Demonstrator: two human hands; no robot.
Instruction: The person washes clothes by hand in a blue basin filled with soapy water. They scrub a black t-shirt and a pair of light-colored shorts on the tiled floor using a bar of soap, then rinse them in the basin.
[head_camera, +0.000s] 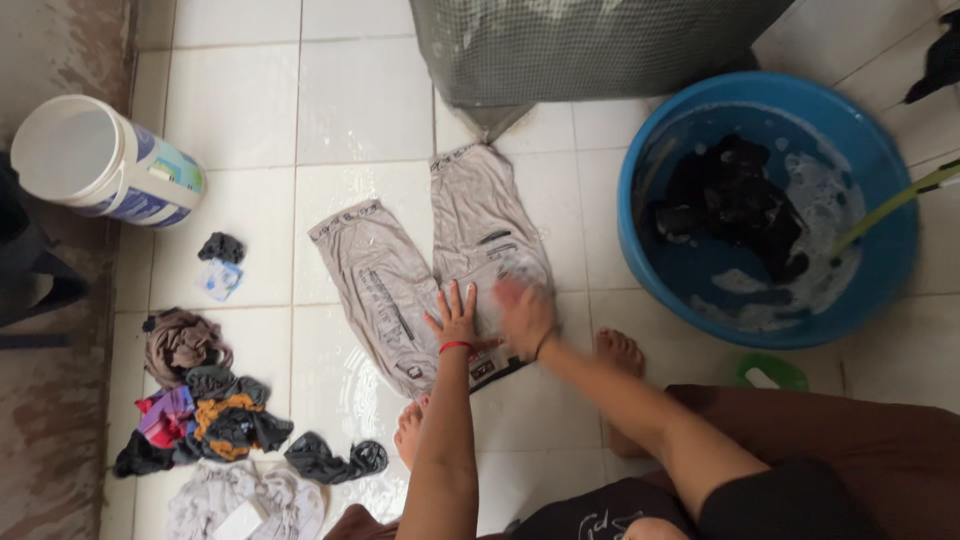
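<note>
**A:** From the head camera, what are your hands doing right now?

**B:** Your left hand (456, 318) is lying flat on the grey shorts (430, 270), fingers spread wide apart, palm pressing the wet cloth down. A red band is sitting around that wrist. Your right hand (524, 312) is also resting on the shorts, just beside the left one, but it is blurring badly, so I cannot tell whether its fingers are spread or pressed together.

**A:** And where are the shorts lying?

**B:** They are lying spread out on the white tiled floor (240, 120), both legs pointing away from you and the waist end sitting under your hands. The tiles around them are glistening with water. Your bare feet are resting on the floor, one at each side of the waist end.

**A:** What is sitting around you?

**B:** To your right, a blue basin (890, 270) is holding soapy water and a dark garment (730, 200), well apart from the shorts. To your left, a heap of mixed clothes (200, 410) is lying on the tiles, and farther off a white tub (100, 160) is lying tipped on its side. A grey mesh basket (580, 45) is standing beyond the shorts, near their leg ends.
</note>
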